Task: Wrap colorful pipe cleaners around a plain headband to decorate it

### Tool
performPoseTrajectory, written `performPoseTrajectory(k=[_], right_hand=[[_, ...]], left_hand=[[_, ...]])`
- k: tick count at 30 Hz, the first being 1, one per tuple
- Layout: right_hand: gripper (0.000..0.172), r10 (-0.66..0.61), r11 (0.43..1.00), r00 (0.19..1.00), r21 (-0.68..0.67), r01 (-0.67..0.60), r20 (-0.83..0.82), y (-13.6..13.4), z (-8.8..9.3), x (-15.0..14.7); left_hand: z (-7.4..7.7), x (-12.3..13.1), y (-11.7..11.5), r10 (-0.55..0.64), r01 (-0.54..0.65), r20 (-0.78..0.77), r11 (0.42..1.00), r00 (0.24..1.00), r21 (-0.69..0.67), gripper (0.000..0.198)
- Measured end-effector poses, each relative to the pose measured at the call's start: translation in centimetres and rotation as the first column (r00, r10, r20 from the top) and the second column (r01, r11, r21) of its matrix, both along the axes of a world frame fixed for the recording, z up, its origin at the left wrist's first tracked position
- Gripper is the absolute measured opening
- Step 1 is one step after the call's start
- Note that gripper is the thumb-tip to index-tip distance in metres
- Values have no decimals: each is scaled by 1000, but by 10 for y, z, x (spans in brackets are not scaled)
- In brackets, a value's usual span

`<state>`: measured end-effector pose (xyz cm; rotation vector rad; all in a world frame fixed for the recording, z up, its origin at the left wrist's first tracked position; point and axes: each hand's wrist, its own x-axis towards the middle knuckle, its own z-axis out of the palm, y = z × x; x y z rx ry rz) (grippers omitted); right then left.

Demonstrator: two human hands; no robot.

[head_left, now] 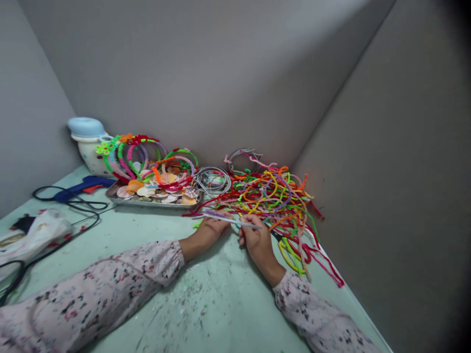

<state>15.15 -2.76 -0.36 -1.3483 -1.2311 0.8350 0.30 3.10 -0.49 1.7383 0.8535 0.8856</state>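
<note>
Left hand (206,229): lies low on the table, fingers curled over the left end of a pale stem (231,220).
Right hand (257,240): closed around the right end of the same stem, knuckles up, just in front of the heap.
Table (221,304): pale green, flecked with dark specks near the sleeves.
Pipe cleaner heap (274,196): a loose tangle of red, yellow, green, orange and purple in the right corner, some strands trailing towards the table edge.
Tray (154,202): metal, left of the heap, filled with shells and wrapped hoops (147,154).
Jar (87,144): white with a blue lid, behind the tray by the wall.
Plastic bag (39,233): crumpled at far left.
Glue gun (79,186): blue, lying beside the tray, black cord (73,206) looping from it.
Pale stem: thin and nearly level, spanning between both hands, just above the table.
</note>
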Motion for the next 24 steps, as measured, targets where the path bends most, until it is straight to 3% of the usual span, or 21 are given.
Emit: performPoseTrajectory(k=[4,8,14,17,24], right_hand=[[22,-12,999,998,30,14,-53,0,-5,-3],[22,-7,998,997,56,11,-77,-1,-7,-6],[21,-24,998,995,56,29,-97,-2,2,-4],[20,-98,995,989,23,101,-109,0,5,-2],[18,-58,997,993,52,64,-104,8,-7,5]], left_hand=[[-6,1,1,64,-61,18,991,998,-119,23],[-2,3,-2,86,-70,58,970,995,-233,28],[7,-1,-4,-75,124,244,973,967,-192,20],[5,0,-1,-24,105,288,958,957,-268,17],[1,4,2,-40,103,228,958,973,-269,10]])
